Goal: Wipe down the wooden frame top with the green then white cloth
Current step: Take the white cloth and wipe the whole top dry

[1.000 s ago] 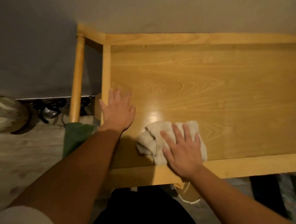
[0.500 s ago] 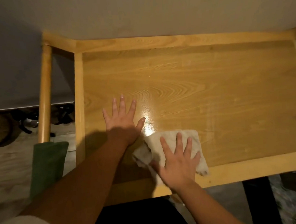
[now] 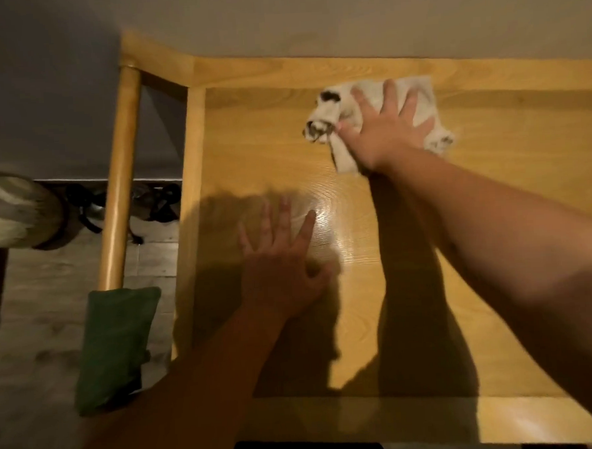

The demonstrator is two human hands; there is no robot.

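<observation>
The wooden frame top (image 3: 491,186) is a light, glossy panel with a raised rim on all sides. My right hand (image 3: 384,130) lies flat, fingers spread, pressing the crumpled white cloth (image 3: 418,91) against the panel near the far rim. My left hand (image 3: 283,262) rests flat on the panel nearer to me, fingers apart, holding nothing. The green cloth (image 3: 112,347) hangs over a round wooden rail (image 3: 121,185) at the left, outside the panel.
A grey wall runs behind the far rim. To the left, below the frame, are a wood-look floor (image 3: 36,341), dark items by the baseboard (image 3: 156,204) and a rounded pale object (image 3: 9,215). The near rim (image 3: 503,416) is close to my body.
My right hand has pushed the white cloth from the near rim away to the far rim. My left hand has stayed flat on the panel. The view has shifted.
</observation>
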